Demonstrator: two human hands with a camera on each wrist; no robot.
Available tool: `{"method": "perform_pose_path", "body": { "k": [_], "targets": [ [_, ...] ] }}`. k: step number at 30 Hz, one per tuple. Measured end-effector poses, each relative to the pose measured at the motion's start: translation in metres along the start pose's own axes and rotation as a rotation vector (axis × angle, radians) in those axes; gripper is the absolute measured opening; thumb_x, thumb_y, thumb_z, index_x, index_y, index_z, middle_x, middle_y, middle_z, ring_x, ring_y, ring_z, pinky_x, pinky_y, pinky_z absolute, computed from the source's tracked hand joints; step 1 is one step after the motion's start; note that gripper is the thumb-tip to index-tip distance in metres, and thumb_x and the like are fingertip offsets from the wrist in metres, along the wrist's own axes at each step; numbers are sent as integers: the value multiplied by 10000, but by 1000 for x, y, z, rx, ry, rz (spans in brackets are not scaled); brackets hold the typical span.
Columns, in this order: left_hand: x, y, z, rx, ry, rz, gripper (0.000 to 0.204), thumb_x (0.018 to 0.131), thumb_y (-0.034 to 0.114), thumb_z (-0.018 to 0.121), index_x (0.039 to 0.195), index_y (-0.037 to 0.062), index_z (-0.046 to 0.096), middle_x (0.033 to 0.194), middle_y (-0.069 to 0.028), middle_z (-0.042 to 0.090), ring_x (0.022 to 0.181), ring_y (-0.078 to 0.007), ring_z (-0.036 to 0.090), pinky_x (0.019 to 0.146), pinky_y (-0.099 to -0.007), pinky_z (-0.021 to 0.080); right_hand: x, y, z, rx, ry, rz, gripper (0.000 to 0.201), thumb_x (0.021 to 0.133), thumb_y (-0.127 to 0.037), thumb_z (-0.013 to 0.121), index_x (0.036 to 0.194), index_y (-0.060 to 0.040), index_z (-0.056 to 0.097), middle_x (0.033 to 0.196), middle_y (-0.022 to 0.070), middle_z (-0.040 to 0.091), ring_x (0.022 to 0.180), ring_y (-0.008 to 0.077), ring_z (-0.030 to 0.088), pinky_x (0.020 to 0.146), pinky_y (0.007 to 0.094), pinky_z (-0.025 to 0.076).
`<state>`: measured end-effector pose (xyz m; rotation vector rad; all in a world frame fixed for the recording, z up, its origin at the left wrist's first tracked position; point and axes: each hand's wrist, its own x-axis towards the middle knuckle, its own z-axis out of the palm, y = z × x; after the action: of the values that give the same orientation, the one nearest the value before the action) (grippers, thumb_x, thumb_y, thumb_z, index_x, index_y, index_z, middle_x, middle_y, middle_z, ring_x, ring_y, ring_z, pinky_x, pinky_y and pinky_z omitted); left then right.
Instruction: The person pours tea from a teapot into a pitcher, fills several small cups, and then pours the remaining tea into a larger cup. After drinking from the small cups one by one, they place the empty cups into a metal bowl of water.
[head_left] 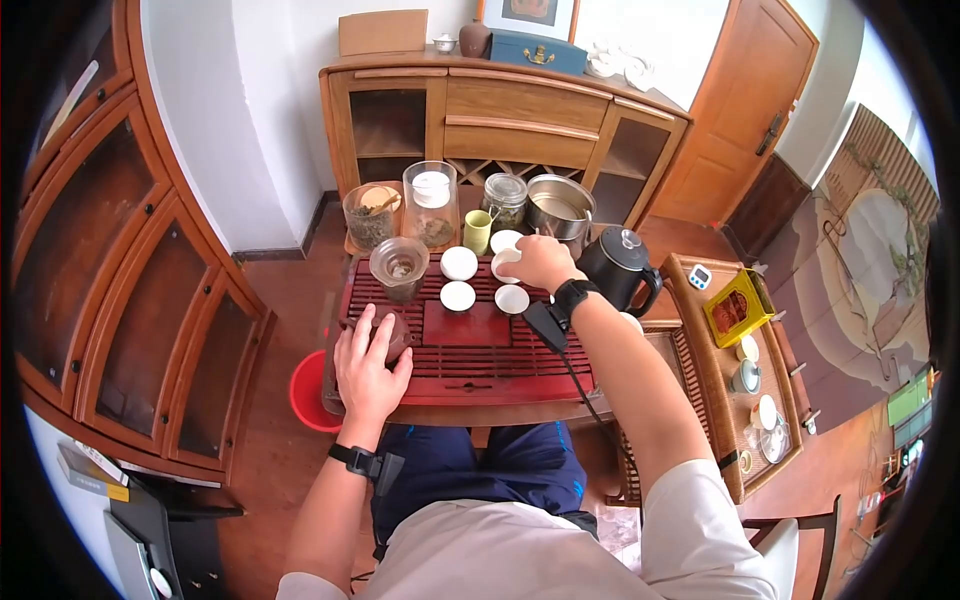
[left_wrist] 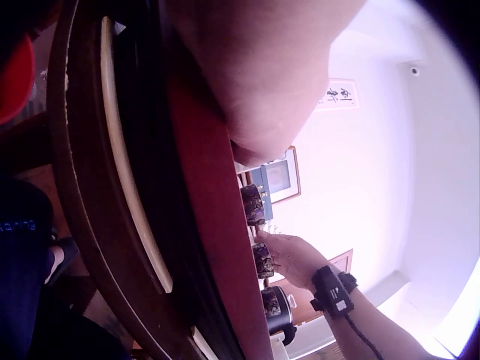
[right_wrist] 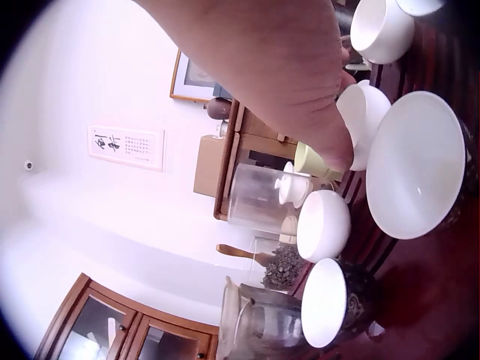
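Observation:
My left hand (head_left: 370, 370) rests with spread fingers on a round brown pot (head_left: 399, 338) at the left of the red slatted tea tray (head_left: 440, 385); its underside is hidden. At the tray's back right, my right hand (head_left: 543, 263) pinches the rim of a white cup (head_left: 504, 266), which also shows at the fingers in the right wrist view (right_wrist: 366, 120). Around it stand more cups, white inside: one nearer me (head_left: 512, 299), two to its left (head_left: 459, 264) (head_left: 458, 296), and one behind (head_left: 506, 241). The left wrist view shows dark patterned outsides on some cups (left_wrist: 262, 260).
A glass pitcher with a strainer (head_left: 400, 268) stands at the tray's back left. Behind are glass jars (head_left: 431, 205), a green cup (head_left: 477, 231) and a metal pot (head_left: 560, 207). A black kettle (head_left: 615, 266) is right of the tray, beside a side table (head_left: 715, 400). A red bucket (head_left: 312, 392) is lower left.

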<state>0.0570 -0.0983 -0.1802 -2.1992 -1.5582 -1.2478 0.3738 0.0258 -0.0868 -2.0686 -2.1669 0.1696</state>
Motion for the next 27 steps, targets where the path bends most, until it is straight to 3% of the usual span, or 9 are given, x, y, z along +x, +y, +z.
{"method": "perform_pose_path", "body": {
  "k": [2, 8, 10, 11, 14, 15, 21, 27],
  "targets": [
    [0, 1, -1, -14, -36, -14, 609, 802, 215, 839, 1375, 88, 673, 1546, -156, 557, 1272, -428, 585, 1102, -552, 461, 6, -5, 6, -5, 5, 42, 563, 823, -547, 783, 1042, -28, 782, 1096, 232, 771, 1081, 383, 737, 952, 484, 579],
    [1, 2, -2, -21, -17, -12, 601, 801, 217, 839, 1366, 89, 679, 1542, -154, 561, 1261, -421, 593, 1102, -550, 458, 6, -13, 5, -92, 13, 5, 537, 813, -531, 786, 1036, -42, 797, 1110, 213, 775, 1092, 377, 732, 959, 483, 575],
    [0, 1, -2, -19, -15, -13, 602, 800, 218, 839, 1366, 92, 679, 1542, -153, 561, 1262, -419, 592, 1102, -549, 457, 1, -21, 1, -170, 74, 13, 523, 815, -530, 784, 1049, -63, 805, 1123, 205, 777, 1129, 369, 717, 994, 496, 553],
    [0, 0, -1, -22, -19, -11, 605, 798, 221, 840, 1367, 93, 679, 1542, -153, 561, 1262, -421, 591, 1100, -549, 457, 3, -26, -1, -123, 60, 21, 528, 793, -495, 803, 1072, -48, 803, 1184, 179, 773, 1202, 360, 685, 1078, 503, 482],
    [0, 1, -2, -24, -16, -10, 604, 794, 223, 841, 1361, 93, 681, 1540, -152, 563, 1256, -420, 592, 1096, -550, 458, 9, -45, 3, -80, 90, -89, 515, 808, -504, 813, 1069, -60, 803, 1173, 137, 781, 1190, 342, 691, 1040, 496, 496],
    [1, 2, -3, -23, -7, -7, 599, 792, 222, 841, 1355, 91, 684, 1537, -151, 566, 1250, -419, 595, 1093, -551, 459, 13, -54, 2, -126, 27, -90, 506, 831, -513, 811, 1064, -64, 802, 1140, 114, 789, 1170, 331, 704, 997, 486, 517],
    [1, 0, 1, -14, 26, 25, 585, 781, 224, 841, 1336, 115, 691, 1529, -138, 571, 1167, -429, 607, 1054, -553, 482, 24, -75, 12, -54, -77, -64, 451, 859, -474, 808, 1074, -78, 807, 1144, 169, 784, 1137, 328, 729, 998, 480, 542],
    [1, 2, -2, -21, 3, 0, 591, 785, 212, 843, 1342, 90, 688, 1524, -143, 577, 1235, -409, 606, 1093, -552, 463, 22, -74, 11, -50, -34, -107, 447, 887, -486, 775, 1072, -80, 801, 1089, 157, 791, 1082, 344, 743, 988, 501, 543]
  ]
}}
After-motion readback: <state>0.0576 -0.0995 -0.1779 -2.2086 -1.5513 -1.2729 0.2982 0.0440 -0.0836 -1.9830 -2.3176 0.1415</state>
